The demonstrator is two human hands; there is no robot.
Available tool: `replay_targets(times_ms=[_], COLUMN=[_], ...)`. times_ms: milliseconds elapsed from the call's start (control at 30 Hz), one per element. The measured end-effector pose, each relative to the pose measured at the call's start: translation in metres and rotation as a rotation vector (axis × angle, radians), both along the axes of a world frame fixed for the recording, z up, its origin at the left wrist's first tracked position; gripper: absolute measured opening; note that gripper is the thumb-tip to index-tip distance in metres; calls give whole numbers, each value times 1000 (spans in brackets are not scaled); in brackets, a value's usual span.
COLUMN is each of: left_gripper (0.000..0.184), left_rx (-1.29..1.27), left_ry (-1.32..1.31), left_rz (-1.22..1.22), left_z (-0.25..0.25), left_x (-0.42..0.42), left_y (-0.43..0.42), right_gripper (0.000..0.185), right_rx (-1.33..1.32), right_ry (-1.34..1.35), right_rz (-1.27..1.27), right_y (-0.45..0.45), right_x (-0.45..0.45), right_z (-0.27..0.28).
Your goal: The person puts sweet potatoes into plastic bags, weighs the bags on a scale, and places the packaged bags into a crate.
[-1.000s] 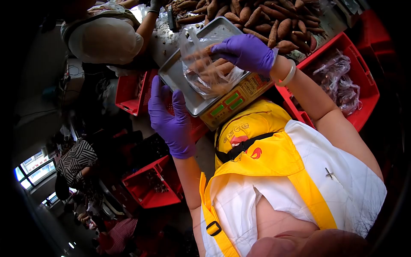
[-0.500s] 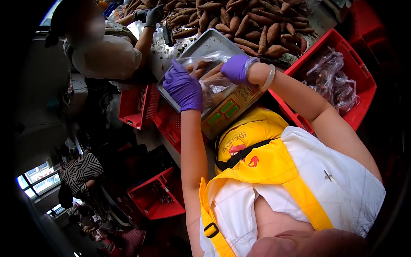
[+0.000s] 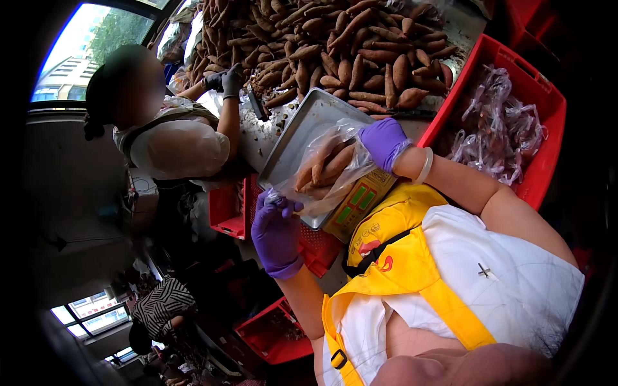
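Note:
A clear plastic bag (image 3: 351, 136) with several sweet potatoes (image 3: 325, 166) inside lies slanted over the metal tray (image 3: 283, 143) of a weighing scale. My left hand (image 3: 275, 225), in a purple glove, is closed on the gathered lower-left end of the bag. At the bag's upper right, my right hand (image 3: 385, 143), gloved the same way, has its fingers closed on the plastic. The scale's panel (image 3: 357, 204) shows green displays beneath the bag. Whether the bag rests on the tray or hangs just above it, I cannot tell.
A large heap of sweet potatoes (image 3: 335, 51) covers the table behind the scale. On the right, a red crate (image 3: 547, 138) holds filled plastic bags (image 3: 499, 128). A co-worker (image 3: 177, 138) in grey gloves stands left, near a dark-handled tool (image 3: 256, 103). More red crates (image 3: 273, 331) stand below.
My left hand has drawn down toward me with the bag's end, while the right has shifted slightly right and down. The bag now stretches between them. The view has turned left.

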State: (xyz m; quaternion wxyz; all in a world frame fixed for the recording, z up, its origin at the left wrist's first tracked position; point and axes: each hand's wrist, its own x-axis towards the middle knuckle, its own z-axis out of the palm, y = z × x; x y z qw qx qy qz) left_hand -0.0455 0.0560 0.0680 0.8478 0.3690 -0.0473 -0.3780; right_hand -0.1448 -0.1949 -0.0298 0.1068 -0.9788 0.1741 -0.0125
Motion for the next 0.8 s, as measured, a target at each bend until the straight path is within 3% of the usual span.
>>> replay_targets(times_ms=[33,100,133,167,233,267,367,433,467,500,533,600,667,700,767,800], left_gripper=[31,43,53,53,58,65,70,71,71,70,68,66,66,68,69,69], left_rx=[0,36,124,124,225,248,321,328,346,361,379,381,346,343,261,245], left_ry=[-3,19,-45,-40,-268,-314,-451,-442,-461,-485,-518,-547,-520,-488,-387,-355], left_rz=[-8,-33,31,25,160,135,80,31,-13,-63,-85,-64,-26,17,106,138], left_z=[-2,-4,0,5,14,15,17,21,22,24,26,30,29,27,19,15], left_x=[-2,-5,-11,-16,-21,-21,-25,-30,-34,-37,-41,-48,-48,-47,-43,-42], left_y=[8,20,16,10,-1,-2,-11,-22,-27,-32,-35,-35,-21,-14,0,8], right_gripper=[18,20,26,26,33,33,65,74,79,99,101,84,45,40,45,47], right_rx=[0,11,-34,-34,-158,-160,-4,157,146,117,-20,-304,-281,11,149,154], right_ry=[-3,-262,0,6,-375,-374,-508,-611,-596,-554,-496,-382,44,-2,-32,141], right_rz=[-8,27,-18,-24,-17,-20,-48,73,97,165,147,1,-166,-198,-65,-11], right_y=[-5,-14,-11,-10,-9,-8,-3,22,37,43,41,8,-43,-66,-73,-72], right_x=[-5,-16,-20,-22,-22,-21,-10,3,13,25,46,78,100,93,37,20], right_z=[3,24,39,32,16,16,23,39,39,38,20,2,-18,-8,51,73])
